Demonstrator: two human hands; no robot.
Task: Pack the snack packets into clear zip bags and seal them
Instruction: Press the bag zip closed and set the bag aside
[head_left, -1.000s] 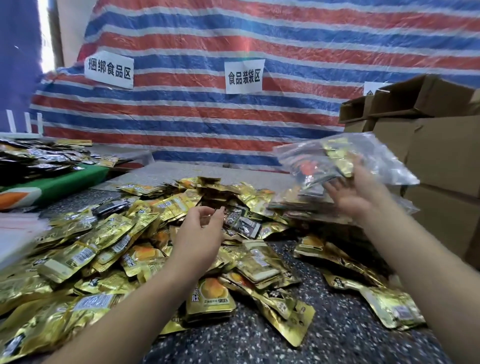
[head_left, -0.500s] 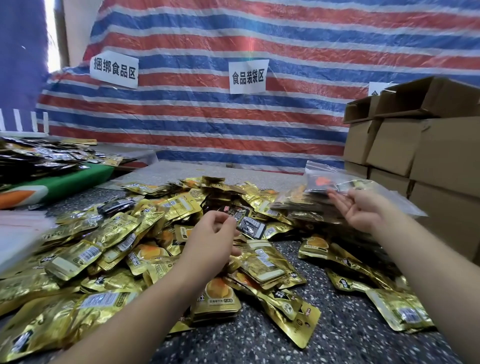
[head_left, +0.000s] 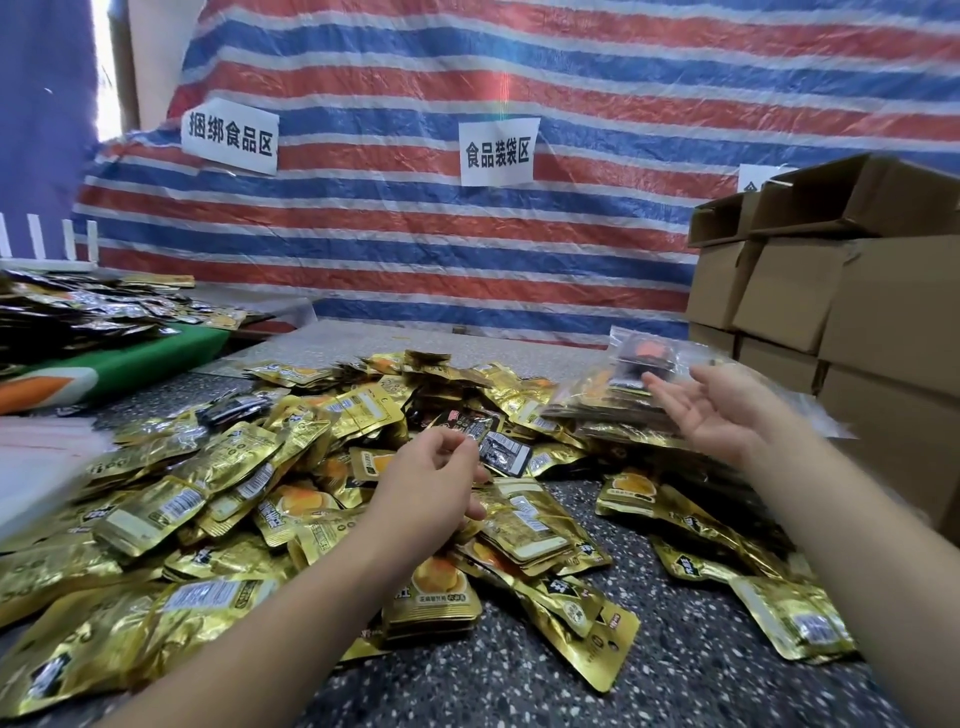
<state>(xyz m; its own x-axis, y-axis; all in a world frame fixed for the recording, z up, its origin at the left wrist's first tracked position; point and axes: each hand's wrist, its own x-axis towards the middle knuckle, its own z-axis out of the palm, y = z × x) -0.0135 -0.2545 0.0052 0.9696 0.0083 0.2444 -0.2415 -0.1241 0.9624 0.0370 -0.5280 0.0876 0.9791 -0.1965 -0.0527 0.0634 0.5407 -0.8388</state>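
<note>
Over the heap of gold snack packets (head_left: 311, 493) the left hand (head_left: 431, 493) hovers with fingers curled loosely, gripping nothing, a black packet (head_left: 501, 452) just beyond its fingertips. Farther back, right of the heap, the right hand (head_left: 727, 410) lies palm-up with fingers relaxed, and the filled clear zip bag (head_left: 644, 358) sits just past them on the stack of bags; whether they touch is unclear.

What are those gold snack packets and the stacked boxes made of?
The gold snack packets look like metallised foil film: shiny, creased, mirror-like glints. The stacked boxes look like plain brown corrugated cardboard: matte, with folded flaps. Exact materials can't be confirmed from the look alone.
</note>
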